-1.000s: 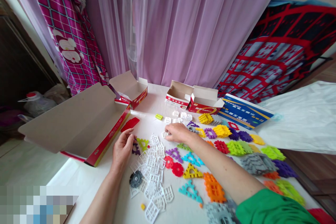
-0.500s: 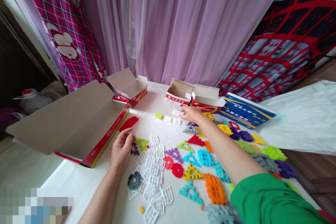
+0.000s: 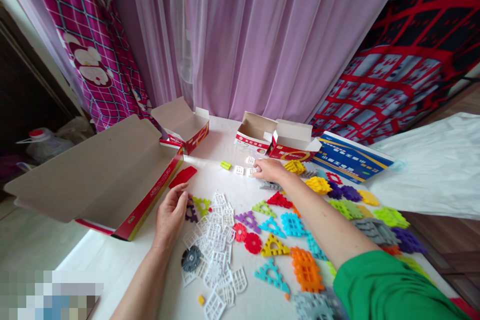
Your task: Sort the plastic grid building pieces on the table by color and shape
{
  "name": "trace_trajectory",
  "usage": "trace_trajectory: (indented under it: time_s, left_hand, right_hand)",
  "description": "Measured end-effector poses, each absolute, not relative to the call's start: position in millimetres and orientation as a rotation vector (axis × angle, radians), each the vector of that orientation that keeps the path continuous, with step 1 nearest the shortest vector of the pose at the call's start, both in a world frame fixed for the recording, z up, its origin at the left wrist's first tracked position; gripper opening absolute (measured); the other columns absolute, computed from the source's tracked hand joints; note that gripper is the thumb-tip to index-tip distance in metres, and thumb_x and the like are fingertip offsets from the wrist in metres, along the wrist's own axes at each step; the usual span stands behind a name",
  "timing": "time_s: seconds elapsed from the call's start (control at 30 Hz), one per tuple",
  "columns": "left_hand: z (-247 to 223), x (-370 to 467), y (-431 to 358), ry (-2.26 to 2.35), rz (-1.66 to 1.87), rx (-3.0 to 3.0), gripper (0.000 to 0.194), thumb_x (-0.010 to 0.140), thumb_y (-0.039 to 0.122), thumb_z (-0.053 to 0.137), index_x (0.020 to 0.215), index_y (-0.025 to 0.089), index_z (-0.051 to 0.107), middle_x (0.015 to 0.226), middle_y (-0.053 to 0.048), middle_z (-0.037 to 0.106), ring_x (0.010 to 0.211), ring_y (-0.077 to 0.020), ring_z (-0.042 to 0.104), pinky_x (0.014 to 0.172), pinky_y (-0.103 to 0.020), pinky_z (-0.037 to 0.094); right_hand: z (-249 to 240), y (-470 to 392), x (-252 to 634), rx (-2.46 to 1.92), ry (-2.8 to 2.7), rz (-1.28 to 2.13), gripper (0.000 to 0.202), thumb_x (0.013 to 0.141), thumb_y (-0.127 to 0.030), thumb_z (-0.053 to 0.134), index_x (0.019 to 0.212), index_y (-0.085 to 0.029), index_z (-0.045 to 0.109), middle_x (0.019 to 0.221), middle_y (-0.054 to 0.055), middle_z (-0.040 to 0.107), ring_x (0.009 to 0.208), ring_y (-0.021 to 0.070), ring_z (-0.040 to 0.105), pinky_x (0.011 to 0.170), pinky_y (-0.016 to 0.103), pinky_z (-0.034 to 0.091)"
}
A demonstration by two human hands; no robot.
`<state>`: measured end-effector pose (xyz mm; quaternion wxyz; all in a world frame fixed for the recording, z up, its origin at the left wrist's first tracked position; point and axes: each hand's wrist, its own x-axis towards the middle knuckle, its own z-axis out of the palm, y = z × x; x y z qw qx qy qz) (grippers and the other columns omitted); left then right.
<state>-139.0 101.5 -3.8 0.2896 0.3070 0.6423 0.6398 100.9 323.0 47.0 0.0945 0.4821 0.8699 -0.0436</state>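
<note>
An open box [image 3: 159, 190] stands at the left, its long side running away and rightward. The left hand [image 3: 171, 215] has loosely bent fingers; I cannot tell whether they hold anything. Just past them, a red strip [image 3: 183, 177] slants the same way; a purple triangle [image 3: 191, 213] lies beside the fingertips. A green block [image 3: 225, 165] lies lengthwise across the table. Next, a white square [image 3: 239, 170] lies flat, with no clear long axis. A second white square [image 3: 251, 172], partly covered, lies at the fingertips of the right hand [image 3: 272, 170], which are close together; whether they grip it, and its direction, I cannot tell.
</note>
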Motion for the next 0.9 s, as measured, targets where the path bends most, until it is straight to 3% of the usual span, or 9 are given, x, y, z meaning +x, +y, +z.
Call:
trace_trajectory:
  time_s: [0.2, 0.33, 0.53, 0.73, 0.9]
  left_hand:
    - [-3.4, -138.0, 101.8, 1.695, 1.717, 0.789, 0.049, 0.07, 0.051, 0.066, 0.105, 0.016, 0.064, 0.072, 0.0, 0.064, 0.062, -0.0129, 0.061, 0.056, -0.024, 0.05]
    - [-3.5, -138.6, 101.6, 1.696, 1.714, 0.783, 0.048, 0.07, 0.051, 0.065, 0.104, 0.016, 0.064, 0.073, 0.0, 0.064, 0.063, -0.0128, 0.06, 0.057, -0.024, 0.049]
    - [-4.9, -138.9, 102.0, 1.684, 1.717, 0.792, 0.049, 0.071, 0.051, 0.065, 0.105, 0.016, 0.063, 0.074, -0.001, 0.065, 0.063, -0.0133, 0.06, 0.056, -0.025, 0.048]
    - [-5.6, -139.1, 102.6, 1.682, 1.729, 0.806, 0.048, 0.071, 0.051, 0.064, 0.104, 0.016, 0.064, 0.073, -0.001, 0.065, 0.062, -0.0133, 0.061, 0.056, -0.025, 0.049]
    - [-6.5, -139.1, 102.6, 1.681, 1.733, 0.814, 0.048, 0.072, 0.051, 0.064, 0.104, 0.016, 0.064, 0.074, -0.001, 0.065, 0.063, -0.0133, 0.061, 0.055, -0.024, 0.049]
  right_hand:
    - [57.5, 307.1, 94.7, 1.454, 2.696, -0.119, 0.026, 0.082, -0.029, 0.057, 0.105, -0.026, 0.069, 0.101, 0.001, 0.073, 0.094, 0.0198, 0.064, 0.071, 0.026, 0.041]
    - [61.2, 271.8, 70.3, 1.083, 2.871, -0.227, 0.022, 0.082, -0.021, 0.056, 0.096, -0.025, 0.073, 0.104, 0.002, 0.071, 0.096, 0.0187, 0.064, 0.077, 0.026, 0.042]
    - [54.5, 228.9, 36.2, 0.623, 2.931, -0.343, 0.041, 0.079, -0.034, 0.066, 0.119, -0.025, 0.065, 0.116, 0.005, 0.066, 0.101, 0.02, 0.062, 0.082, 0.028, 0.045]
    - [53.7, 219.3, 31.5, 0.856, 2.823, -0.146, 0.042, 0.084, -0.04, 0.059, 0.124, -0.026, 0.059, 0.117, 0.007, 0.067, 0.102, 0.0229, 0.063, 0.082, 0.031, 0.046]
    - [56.4, 217.3, 36.7, 1.305, 2.621, -0.011, 0.038, 0.092, -0.045, 0.048, 0.113, -0.017, 0.063, 0.103, 0.016, 0.072, 0.101, 0.0283, 0.066, 0.083, 0.036, 0.046]
